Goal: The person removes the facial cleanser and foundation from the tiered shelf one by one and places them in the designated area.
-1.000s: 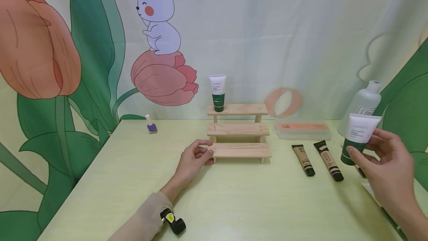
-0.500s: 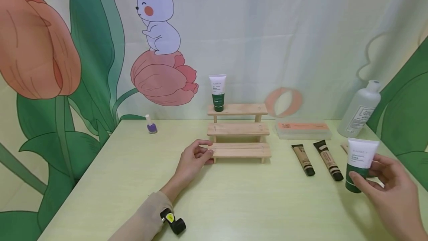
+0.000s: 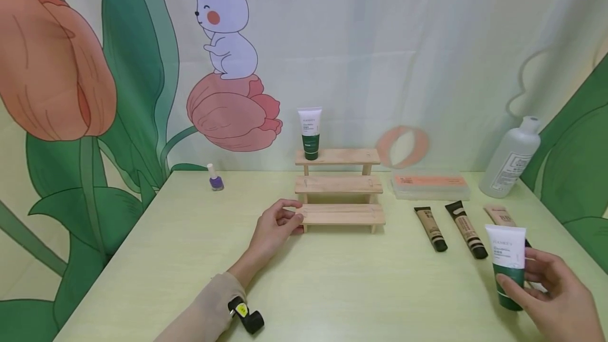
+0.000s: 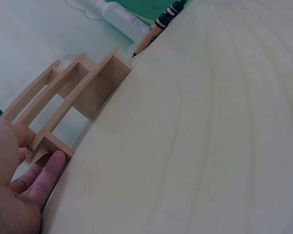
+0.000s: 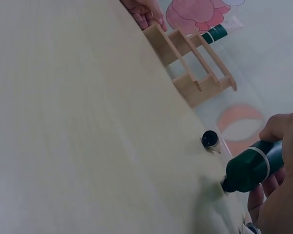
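My left hand grips the left end of the lowest step of a three-tier wooden display stand. In the left wrist view, its fingers sit against the stand's end near the tabletop. A white and green squeeze tube stands cap down at the left of the top step. At the table's right side, my right hand holds a matching squeeze tube, thumb in front and fingers behind. This tube is nearly upright with its green cap end down, low over the table in the right wrist view.
Two tan and black tubes lie right of the stand, and a pinkish tube lies partly behind the held one. Behind them are a flat clear box and a translucent bottle. Purple nail polish stands at the back left.
My right hand has brought the squeeze tube down and toward me, uncovering the bottle and part of the pinkish tube. My left hand stays at the stand.
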A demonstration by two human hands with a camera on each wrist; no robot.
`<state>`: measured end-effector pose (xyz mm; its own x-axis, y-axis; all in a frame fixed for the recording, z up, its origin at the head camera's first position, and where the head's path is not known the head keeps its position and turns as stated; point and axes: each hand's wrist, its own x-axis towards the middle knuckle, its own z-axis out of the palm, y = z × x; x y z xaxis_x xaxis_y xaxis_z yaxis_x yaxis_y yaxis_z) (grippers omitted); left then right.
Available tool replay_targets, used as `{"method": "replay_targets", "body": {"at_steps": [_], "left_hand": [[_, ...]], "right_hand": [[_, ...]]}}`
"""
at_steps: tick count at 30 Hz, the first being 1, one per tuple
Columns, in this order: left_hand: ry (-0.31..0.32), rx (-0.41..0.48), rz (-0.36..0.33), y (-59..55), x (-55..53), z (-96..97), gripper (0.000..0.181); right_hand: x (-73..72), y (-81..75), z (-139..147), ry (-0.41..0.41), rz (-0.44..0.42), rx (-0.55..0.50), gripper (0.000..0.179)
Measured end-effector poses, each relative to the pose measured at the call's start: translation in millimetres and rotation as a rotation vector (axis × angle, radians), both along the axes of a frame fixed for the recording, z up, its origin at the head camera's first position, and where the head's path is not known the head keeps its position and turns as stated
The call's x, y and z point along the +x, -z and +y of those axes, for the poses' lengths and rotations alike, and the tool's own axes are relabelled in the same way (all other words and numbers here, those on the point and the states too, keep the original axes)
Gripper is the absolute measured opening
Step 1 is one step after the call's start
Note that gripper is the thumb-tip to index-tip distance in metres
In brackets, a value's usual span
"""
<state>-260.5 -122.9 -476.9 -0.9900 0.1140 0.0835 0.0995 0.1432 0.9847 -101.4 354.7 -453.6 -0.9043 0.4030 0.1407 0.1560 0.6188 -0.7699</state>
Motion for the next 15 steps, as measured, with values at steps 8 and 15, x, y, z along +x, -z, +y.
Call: {"method": "replay_targets", "body": {"at_steps": [8,15], "left_hand": [[-0.001,-0.013,0.0,0.7,-0.3,-0.1,0.027],[-0.002,-0.022,-0.005,0.8,0.0,0.2,0.027]], "right_hand": [[6.6,9.5,2.2,-0.028,-0.137,0.009,0.075],[9.2,11.3,3.8,-0.035,-0.159,0.028,0.076]]}}
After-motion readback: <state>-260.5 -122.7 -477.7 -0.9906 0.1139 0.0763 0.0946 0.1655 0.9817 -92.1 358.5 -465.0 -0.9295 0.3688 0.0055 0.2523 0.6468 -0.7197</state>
